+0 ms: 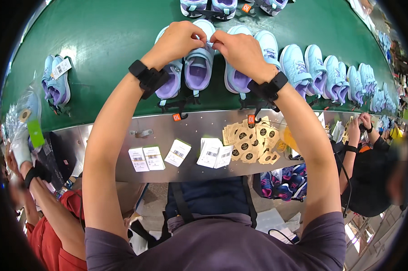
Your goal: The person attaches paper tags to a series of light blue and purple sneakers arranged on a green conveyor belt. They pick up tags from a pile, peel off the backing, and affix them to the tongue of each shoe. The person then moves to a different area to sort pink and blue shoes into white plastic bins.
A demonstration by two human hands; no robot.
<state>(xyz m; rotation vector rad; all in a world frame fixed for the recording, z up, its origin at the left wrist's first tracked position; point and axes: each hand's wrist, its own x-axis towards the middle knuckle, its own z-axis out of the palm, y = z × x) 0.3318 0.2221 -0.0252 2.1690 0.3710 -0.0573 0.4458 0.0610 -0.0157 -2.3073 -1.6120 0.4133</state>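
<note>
Table in green (118,58) carries a row of light-blue shoes (295,67), with a purple-lined shoe (198,74) sitting upright under my fingers, toe pointing away. My left hand (180,38) and right hand (241,49) are both pinched closed near its strap (199,53), on what I cannot tell; light, even tension from both sides should, I judge, stop it twisting.

The worktop (109,67) is smooth and softly glossy, its ledge (183,130) shiny metal. The shoes (199,55) have smooth, matt uppers (295,67), perhaps synthetic leather though small in view, and cloth linings (197,77). Cards (178,152) and tags (233,132) are paper; the shirt (231,246), matt cloth.
</note>
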